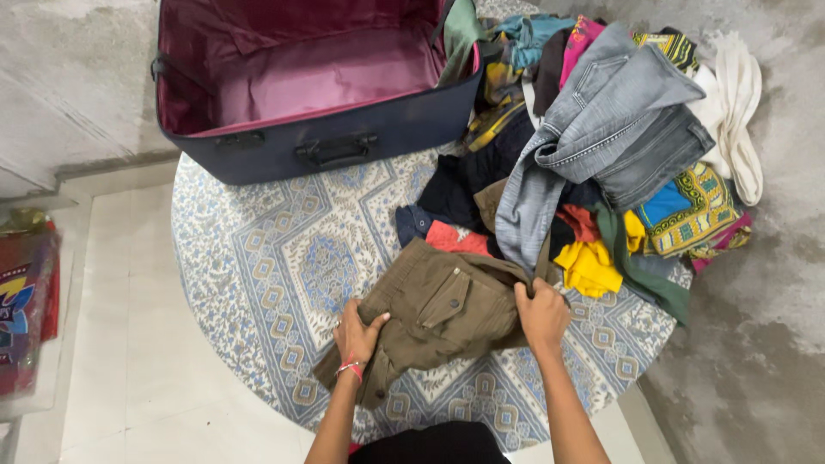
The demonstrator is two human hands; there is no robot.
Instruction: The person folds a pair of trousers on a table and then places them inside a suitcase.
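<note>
At nine o'clock, at the far left edge, we see a red printed bag on the pale tiled floor. Toward eleven o'clock an open dark blue suitcase shows its maroon lining, its near edge resting on the round blue patterned mat.

Our left hand, at about seven o'clock, lies palm down on the left part of the olive-brown trousers, fingers spread and pressing the cloth flat; a red thread bracelet circles the wrist. The trousers lie folded near the mat's front edge at six o'clock, a flapped pocket facing up, the fabric creased.

Our right hand, just right of centre, is closed on the trousers' upper right edge, fingers curled around the cloth.

From one to three o'clock a heap of clothes sits, grey jeans on top, a yellow garment just beside the right hand.
</note>
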